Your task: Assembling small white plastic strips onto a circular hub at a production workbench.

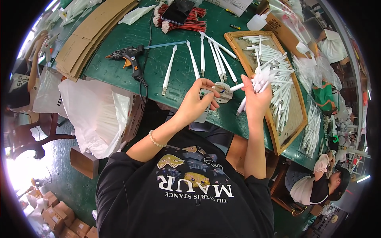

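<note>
At the near edge of the green table (105, 71), the left hand (194, 103) curls over a pale grey box (203, 115); whether it grips the box or only rests on it, I cannot tell. Just beside its fingertips lies a round plate (224, 95), and small, steady moves seem best there, with both hands so near each other. To the right, the right hand (258, 103) grasps a bunch of white sticks (261, 77), and one stick (238, 86) juts leftward to the plate's edge. A light squeeze, with the thumb minding that single stick, would probably stop the others fanning out and tangling.

As for room, cardboard sheets (87, 39) crowd the table's left side. Next comes a glue gun (137, 63), whose dark cord (151, 27) could snag a wrist. Beyond the left hand spreads a row of white sticks (203, 55), with bare green lanes between. Farther right, the wooden tray (272, 133) has a raised rim just by the right hand; lifting clear of it seems wise.
</note>
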Demonstrator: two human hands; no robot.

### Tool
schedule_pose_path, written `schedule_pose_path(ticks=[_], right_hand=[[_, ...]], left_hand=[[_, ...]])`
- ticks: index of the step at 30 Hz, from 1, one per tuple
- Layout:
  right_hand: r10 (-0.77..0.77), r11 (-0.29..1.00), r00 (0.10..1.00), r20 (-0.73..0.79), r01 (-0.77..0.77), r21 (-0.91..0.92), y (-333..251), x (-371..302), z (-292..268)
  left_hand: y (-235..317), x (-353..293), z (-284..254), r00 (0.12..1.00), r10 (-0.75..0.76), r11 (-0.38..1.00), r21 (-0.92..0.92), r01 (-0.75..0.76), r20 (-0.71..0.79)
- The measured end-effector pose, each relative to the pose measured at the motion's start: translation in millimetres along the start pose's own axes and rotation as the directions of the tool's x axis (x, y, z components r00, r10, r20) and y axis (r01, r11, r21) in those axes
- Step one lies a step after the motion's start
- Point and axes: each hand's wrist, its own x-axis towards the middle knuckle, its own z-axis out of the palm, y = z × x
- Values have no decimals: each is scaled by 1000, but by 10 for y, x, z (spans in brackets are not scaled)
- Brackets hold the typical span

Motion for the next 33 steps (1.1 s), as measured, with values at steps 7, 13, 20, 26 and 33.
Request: schedule_pose_path(ticks=[7, 13, 20, 26, 33], right_hand=[[-114, 989, 993, 24, 116, -91, -94, 5, 57], [-184, 972, 983, -1, 182, -151, -91, -1, 140], [-303, 933, 953, 6, 298, -200, -94, 53, 175], [-276, 939, 959, 60, 282, -198, -129, 72, 170], [-293, 939, 954, 69, 300, -168, -100, 90, 168]], left_hand=[[-11, -5, -20, 1000, 12, 1000, 0, -12, -6], [-9, -20, -9, 1000, 23, 999, 45, -23, -6], [7, -28, -15, 1000, 23, 998, 58, -23, -2], [34, -31, -1, 1000, -18, 998, 53, 18, 3], [32, -16, -10, 999, -34, 999, 43, 33, 15]])
